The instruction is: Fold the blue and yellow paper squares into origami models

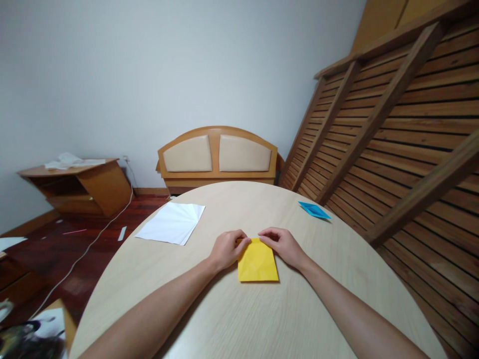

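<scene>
A folded yellow paper (258,264) lies flat on the round light-wood table (232,319), near its middle. My left hand (227,248) rests on the paper's far left corner, fingers curled and pinching the edge. My right hand (283,244) presses on the far right corner, fingertips pointing toward the left hand. The two hands almost meet at the paper's top edge. The near part of the yellow paper is uncovered.
A white sheet (172,223) lies at the table's far left. A small blue folded paper (314,210) sits at the far right edge. A slatted wooden frame (404,134) leans on the right. A headboard (218,157) and low shelf (78,187) stand by the wall.
</scene>
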### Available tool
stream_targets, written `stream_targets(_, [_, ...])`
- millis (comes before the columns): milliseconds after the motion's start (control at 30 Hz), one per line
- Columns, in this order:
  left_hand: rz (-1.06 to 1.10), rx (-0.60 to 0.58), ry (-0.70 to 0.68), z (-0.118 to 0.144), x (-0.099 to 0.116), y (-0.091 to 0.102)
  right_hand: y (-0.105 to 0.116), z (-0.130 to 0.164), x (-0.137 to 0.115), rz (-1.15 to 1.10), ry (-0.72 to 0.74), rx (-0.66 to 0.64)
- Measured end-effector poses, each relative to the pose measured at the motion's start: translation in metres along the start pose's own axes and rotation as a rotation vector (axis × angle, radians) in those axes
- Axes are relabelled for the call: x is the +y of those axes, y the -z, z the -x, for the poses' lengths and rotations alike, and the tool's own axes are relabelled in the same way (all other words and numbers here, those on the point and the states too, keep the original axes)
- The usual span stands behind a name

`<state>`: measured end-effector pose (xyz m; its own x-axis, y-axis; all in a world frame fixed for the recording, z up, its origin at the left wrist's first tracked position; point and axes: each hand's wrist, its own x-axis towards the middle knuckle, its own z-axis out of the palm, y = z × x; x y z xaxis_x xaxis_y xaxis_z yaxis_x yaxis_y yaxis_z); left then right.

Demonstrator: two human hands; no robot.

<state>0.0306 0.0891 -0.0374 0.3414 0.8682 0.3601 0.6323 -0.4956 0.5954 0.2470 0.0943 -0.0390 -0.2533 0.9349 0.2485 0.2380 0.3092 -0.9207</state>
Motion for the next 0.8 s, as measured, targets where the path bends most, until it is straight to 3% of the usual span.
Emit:
stream_targets(267, [0.048,0.029,0.028,-0.001,-0.003,0.003,0.010,-0.006,0.009,-0.090,-0.030,0.119])
stream_targets(600, [0.134,0.077,0.002,-0.001,-0.003,0.003,-0.003,0.004,-0.003,-0.204,-0.092,-0.051])
stream_targets(800, [0.136,0.041,0.008,-0.001,-0.004,0.002,0.002,-0.001,-0.001,-0.200,-0.085,0.073])
